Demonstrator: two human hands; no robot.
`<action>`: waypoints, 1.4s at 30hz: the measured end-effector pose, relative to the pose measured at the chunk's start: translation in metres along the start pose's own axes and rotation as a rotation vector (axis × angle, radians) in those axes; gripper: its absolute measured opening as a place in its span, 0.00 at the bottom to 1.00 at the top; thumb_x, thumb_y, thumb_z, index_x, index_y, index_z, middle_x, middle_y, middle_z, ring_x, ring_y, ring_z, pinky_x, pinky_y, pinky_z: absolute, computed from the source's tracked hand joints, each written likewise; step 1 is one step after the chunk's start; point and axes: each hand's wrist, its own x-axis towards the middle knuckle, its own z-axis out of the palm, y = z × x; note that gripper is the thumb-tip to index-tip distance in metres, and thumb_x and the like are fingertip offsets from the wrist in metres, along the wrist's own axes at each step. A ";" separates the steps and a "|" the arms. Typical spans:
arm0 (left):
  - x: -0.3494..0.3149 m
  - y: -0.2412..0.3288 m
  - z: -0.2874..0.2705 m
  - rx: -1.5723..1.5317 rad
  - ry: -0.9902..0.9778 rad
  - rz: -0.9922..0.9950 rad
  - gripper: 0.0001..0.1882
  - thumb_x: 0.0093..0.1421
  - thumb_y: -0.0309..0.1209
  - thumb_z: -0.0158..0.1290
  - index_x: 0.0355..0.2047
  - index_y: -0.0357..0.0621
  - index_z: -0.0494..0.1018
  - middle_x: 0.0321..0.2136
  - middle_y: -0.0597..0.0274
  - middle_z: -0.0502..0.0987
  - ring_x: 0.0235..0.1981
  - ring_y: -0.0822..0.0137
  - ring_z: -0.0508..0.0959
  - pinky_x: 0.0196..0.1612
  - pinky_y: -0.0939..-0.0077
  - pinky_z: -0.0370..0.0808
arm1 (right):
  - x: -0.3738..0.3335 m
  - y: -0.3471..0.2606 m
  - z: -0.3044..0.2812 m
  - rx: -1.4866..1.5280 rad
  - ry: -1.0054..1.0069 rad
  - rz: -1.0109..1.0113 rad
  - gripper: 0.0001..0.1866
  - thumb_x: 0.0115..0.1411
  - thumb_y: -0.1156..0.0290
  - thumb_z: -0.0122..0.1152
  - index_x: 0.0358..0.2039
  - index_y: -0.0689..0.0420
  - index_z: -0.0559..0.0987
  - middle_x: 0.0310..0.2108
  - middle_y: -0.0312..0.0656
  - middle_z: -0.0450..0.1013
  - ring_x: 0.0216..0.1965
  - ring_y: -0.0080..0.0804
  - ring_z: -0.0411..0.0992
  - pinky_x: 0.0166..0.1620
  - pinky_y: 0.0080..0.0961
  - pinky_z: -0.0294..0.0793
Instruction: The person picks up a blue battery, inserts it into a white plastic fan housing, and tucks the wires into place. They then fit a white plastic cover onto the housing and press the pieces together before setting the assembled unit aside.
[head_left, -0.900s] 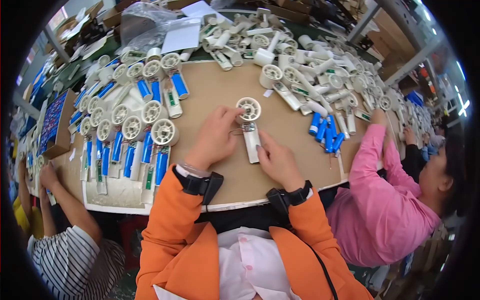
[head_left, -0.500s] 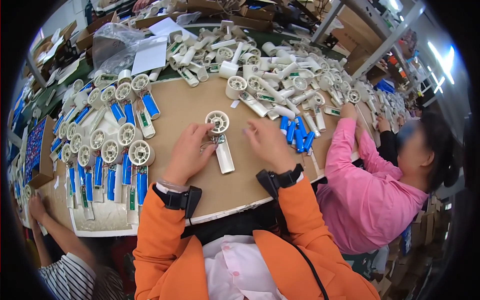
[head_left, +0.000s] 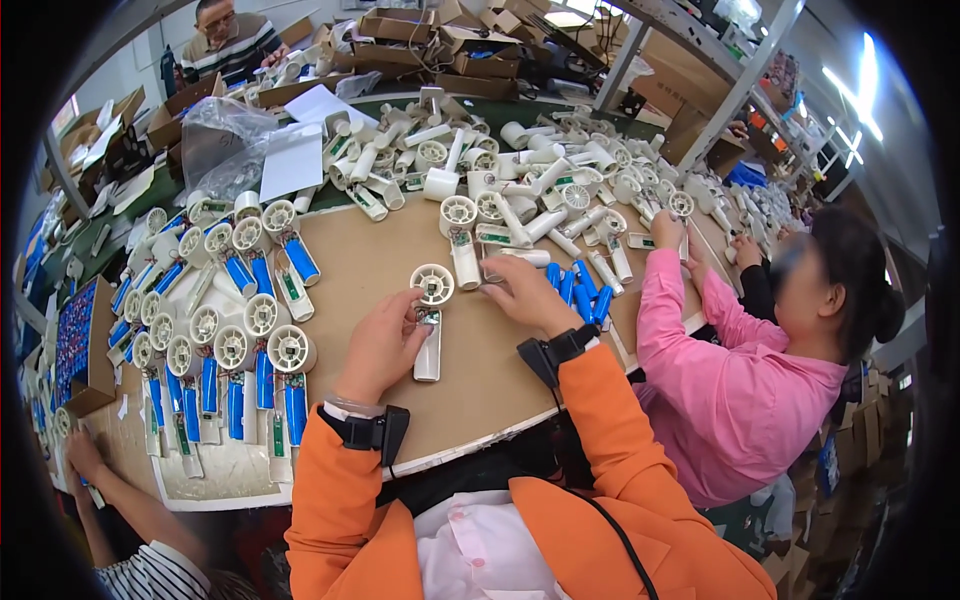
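Note:
A white handheld fan housing [head_left: 428,350] lies in front of me, its spoked round head away from me and its open handle shell toward me. My left hand [head_left: 383,345] is closed at its neck, thumb and fingers around the spot where thin wires and a small green board show. My right hand [head_left: 532,293] is raised to the right with fingers apart and nothing in them. Its fingertips are close to the handle of a second fan housing [head_left: 465,262]; whether they touch I cannot tell. Several blue battery cells [head_left: 583,290] lie beyond that hand.
Rows of fan housings with blue cells [head_left: 232,345] cover the left side. A heap of white housings [head_left: 560,165] fills the far side. A co-worker in pink [head_left: 720,370] sits close on my right; a striped sleeve [head_left: 160,570] shows at lower left. A box [head_left: 90,345] stands far left.
My view has tilted up, showing another person at the far left. My right hand has moved toward the second housing, whose handle now points toward me. The housing at my left hand has turned slightly.

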 end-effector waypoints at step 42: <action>0.003 -0.008 0.005 -0.142 -0.097 -0.132 0.25 0.53 0.24 0.62 0.50 0.41 0.67 0.25 0.61 0.76 0.23 0.68 0.77 0.30 0.74 0.75 | -0.056 0.023 -0.022 -0.630 0.087 0.427 0.22 0.55 0.62 0.64 0.49 0.58 0.75 0.52 0.48 0.72 0.53 0.50 0.68 0.54 0.45 0.68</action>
